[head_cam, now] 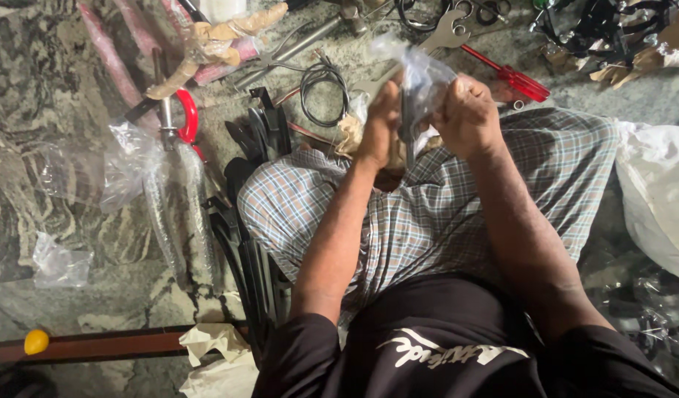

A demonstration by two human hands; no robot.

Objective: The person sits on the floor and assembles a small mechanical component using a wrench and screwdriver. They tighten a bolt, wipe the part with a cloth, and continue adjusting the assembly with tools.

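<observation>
**Thin bag, dark part, busy floor**

Black shirt front fills the near edge, checked cloth over the lap beyond it. Up at lap height, both hands are on one thing: the left hand pinches the lower side of a clear crinkled plastic bag, the right hand has its grip closed around the other side, with a slim dark metal part hanging between them. Risk, as I read it: the film looks thin, so a hard tug could split it and drop the part. Below waits a cluttered stone floor, with a looped black cable, a silver open-ended spanner and a red-handled screwdriver lying near; small pieces would be hard to find there.
</observation>
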